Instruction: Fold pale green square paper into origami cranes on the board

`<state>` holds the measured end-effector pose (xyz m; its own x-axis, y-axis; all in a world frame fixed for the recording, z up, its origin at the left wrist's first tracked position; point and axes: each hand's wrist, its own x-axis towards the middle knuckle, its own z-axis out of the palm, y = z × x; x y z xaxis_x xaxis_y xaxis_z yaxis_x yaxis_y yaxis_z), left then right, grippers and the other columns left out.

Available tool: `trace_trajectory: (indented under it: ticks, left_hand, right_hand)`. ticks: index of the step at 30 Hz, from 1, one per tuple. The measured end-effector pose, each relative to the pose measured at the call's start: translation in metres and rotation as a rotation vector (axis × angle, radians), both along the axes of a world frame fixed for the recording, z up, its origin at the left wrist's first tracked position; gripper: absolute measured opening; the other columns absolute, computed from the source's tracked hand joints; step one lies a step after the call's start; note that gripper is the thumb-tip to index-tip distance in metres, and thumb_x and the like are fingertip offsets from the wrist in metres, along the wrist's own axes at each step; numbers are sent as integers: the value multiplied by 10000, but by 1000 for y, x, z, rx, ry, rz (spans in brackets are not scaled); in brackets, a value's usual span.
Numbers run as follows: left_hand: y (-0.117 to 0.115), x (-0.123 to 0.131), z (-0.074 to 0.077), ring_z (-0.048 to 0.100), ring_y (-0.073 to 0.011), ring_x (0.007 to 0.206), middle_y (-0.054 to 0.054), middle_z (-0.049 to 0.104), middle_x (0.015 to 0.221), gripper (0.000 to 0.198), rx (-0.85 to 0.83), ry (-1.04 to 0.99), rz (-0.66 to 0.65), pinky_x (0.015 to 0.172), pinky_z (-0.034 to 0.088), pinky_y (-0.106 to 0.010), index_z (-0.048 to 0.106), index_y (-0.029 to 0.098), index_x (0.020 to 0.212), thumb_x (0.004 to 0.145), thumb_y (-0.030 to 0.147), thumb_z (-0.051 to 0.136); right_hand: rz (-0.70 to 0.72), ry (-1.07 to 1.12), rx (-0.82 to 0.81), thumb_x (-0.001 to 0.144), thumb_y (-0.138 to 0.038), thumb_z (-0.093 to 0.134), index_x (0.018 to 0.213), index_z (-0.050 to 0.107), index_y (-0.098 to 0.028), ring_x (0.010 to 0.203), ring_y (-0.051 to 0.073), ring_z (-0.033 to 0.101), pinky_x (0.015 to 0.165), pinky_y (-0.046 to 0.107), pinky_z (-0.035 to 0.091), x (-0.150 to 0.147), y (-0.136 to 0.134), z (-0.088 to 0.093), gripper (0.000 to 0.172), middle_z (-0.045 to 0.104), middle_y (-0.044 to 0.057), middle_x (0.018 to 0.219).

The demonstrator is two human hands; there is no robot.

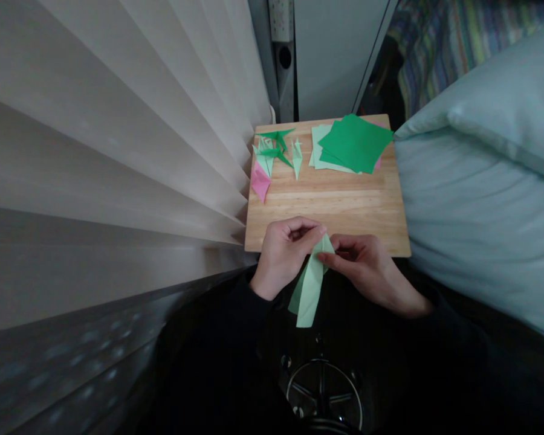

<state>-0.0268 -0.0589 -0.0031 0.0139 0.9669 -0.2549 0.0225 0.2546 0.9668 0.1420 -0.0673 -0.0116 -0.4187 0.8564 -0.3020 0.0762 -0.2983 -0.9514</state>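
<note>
A sheet of light green origami paper point(311, 290), partly folded into a long shape, hangs down between my two hands just off the near edge of the wooden board. My left hand point(286, 251) pinches its upper end between thumb and fingers. From the other side, my right hand point(367, 266) grips the same paper a little lower, with the thumb on its front face. Some of the right fingers are hidden behind the paper.
On the wooden board point(326, 202) lie dark green folded cranes point(276, 152), light green folded pieces point(297, 158), a pink folded piece point(260, 180) and a stack of green sheets point(356, 145). A pleated curtain point(163, 133) borders the left, pale bedding point(476, 181) the right.
</note>
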Motion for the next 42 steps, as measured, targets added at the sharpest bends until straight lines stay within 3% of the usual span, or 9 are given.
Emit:
trace_trajectory:
  ticks: [5,9,12,21,25,32,42]
  left_hand:
    - [5,-9,-1,623,-120,697,-3,721,739,219,24,-22,94,708,507,-258,768,175,787,774,379,843]
    - [5,-10,4,632,-121,708,-17,722,746,270,-29,-99,2,742,516,-268,752,162,758,812,420,810]
    - [4,-9,8,650,-138,735,-28,734,768,265,-58,-79,-95,762,522,-281,763,154,772,744,395,869]
    - [3,-8,6,659,-142,738,-29,740,780,246,-64,-85,-115,759,527,-287,768,155,779,712,356,892]
    - [2,-8,4,662,-142,735,-31,749,784,240,-62,-92,-100,757,531,-291,773,158,772,722,364,886]
    - [2,-6,5,644,-136,684,-29,738,728,256,-73,-109,-77,704,518,-283,769,162,726,703,384,895]
    - [1,-1,2,632,-123,665,-17,746,735,212,-3,-59,58,658,503,-255,787,171,747,711,350,894]
  right_hand:
    - [60,24,-8,851,-512,763,705,677,-200,646,131,520,626,287,404,-2,-3,0,354,619,-20,678]
    - [33,31,-18,820,-526,787,692,681,-200,630,127,508,626,286,408,0,1,1,367,607,-26,659]
    - [32,0,-5,817,-548,780,694,683,-200,642,133,508,630,287,404,2,4,2,381,601,-23,661]
    - [106,-42,68,884,-503,735,762,712,-203,695,150,540,670,297,427,6,2,-2,325,642,-10,729]
    - [83,-9,50,866,-485,759,781,739,-203,719,155,575,694,298,450,5,2,-2,296,676,-6,750]
    - [-137,66,-13,771,-493,842,800,758,-216,752,169,622,686,298,480,0,3,-1,291,727,18,795]
    - [-69,78,-64,729,-501,864,730,723,-197,662,135,555,648,294,438,0,4,-2,335,661,-10,712]
